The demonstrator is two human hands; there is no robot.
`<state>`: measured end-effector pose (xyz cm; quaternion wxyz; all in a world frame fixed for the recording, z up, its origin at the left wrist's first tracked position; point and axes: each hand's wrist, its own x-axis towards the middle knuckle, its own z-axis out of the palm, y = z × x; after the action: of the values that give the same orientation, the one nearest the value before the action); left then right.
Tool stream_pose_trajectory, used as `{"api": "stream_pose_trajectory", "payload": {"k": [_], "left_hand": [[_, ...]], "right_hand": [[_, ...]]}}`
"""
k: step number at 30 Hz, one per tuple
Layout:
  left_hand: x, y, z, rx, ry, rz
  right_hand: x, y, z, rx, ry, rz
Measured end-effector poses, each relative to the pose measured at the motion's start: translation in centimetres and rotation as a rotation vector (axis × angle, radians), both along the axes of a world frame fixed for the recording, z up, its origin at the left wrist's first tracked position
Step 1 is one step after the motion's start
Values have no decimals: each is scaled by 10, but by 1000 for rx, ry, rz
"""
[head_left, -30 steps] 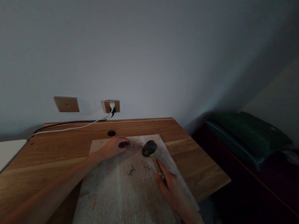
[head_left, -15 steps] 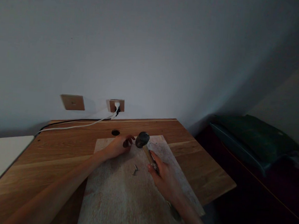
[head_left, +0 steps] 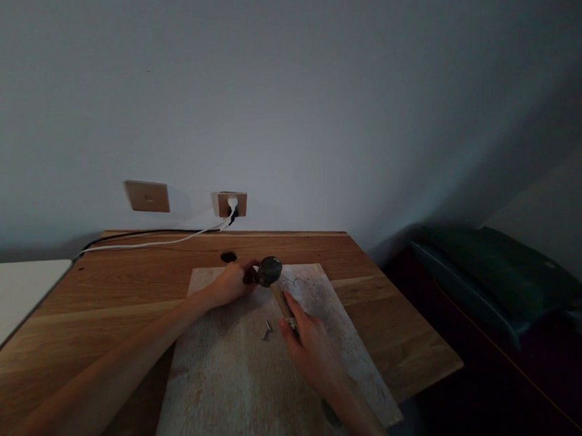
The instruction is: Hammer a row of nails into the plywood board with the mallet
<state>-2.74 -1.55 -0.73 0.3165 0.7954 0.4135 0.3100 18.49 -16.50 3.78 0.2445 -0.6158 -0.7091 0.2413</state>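
My right hand is wrapped round the light wooden handle of a mallet with a dark, rounded head. The mallet's head is close beside the fingers of my left hand, overlapping their tips in the view. My left hand's fingers are bent together low over the far left part of a worn wooden board; what they pinch, if anything, is hidden. Small metal fasteners, screws or nails, lie on the board between my hands. A dark, rounded object is partly hidden under my right forearm.
The board rests on a wooden table against a pale wall. Black and white cables run along the table's back to a wall socket. A round cable hole lies behind my left hand. A white surface adjoins at left.
The mallet and my right hand have shifted left, bringing the head closer to my left fingers. My left hand stays at about the same place on the board. The view has shifted slightly.
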Motion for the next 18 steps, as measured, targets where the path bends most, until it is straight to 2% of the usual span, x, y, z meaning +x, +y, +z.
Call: {"api": "stream_pose_trajectory", "payload": {"k": [5, 9, 13, 15, 18], "left_hand": [[2, -3, 5, -15, 46, 27], [2, -2, 7, -31, 87, -9], [3, -12, 22, 143, 211, -32], [6, -23, 36, 244, 313, -106], [13, -44, 55, 329, 449, -343]], "right_hand": [[3, 1, 0, -8, -16, -7], [17, -4, -2, 13, 28, -28], [42, -18, -8, 10, 64, -57], [54, -26, -12, 13, 32, -78], [64, -33, -19, 0, -1, -71]]}}
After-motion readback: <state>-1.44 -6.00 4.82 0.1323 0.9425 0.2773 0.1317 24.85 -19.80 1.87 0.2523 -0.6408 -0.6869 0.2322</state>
